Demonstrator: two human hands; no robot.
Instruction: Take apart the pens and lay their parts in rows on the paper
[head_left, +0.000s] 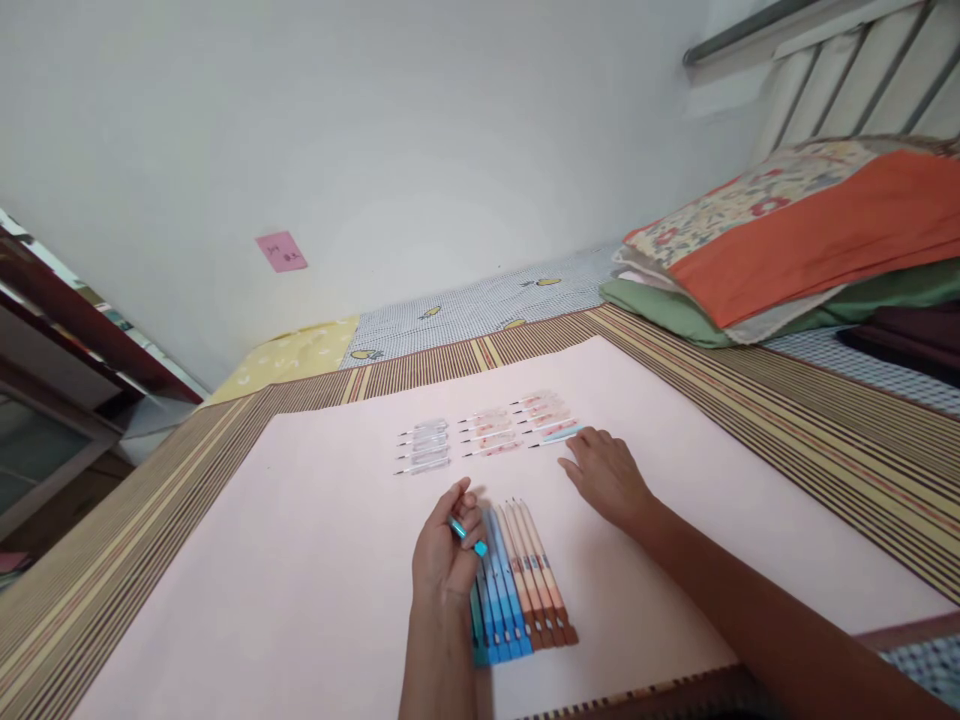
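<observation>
My left hand point(448, 550) is closed around a teal pen barrel point(469, 537), its end sticking out below the fingers. My right hand point(609, 476) reaches over the paper, fingers curled at the right end of a dark-tipped pen refill point(553, 437) with a light blue part. This refill lies lowest in the right column. More slim refills in clear sleeves, some greyish point(424, 458) and some reddish point(491, 432), lie in three columns. Beside my left wrist, a row of blue pens point(504, 590) and peach pens with brown ends point(541, 580) lies side by side; my hand partly covers it.
Under everything is a large pale pink sheet point(300, 560) on a striped mat point(810, 450). Folded cloths with an orange and floral cover point(810, 230) are piled at the right. A pink note point(282, 251) sticks to the wall behind.
</observation>
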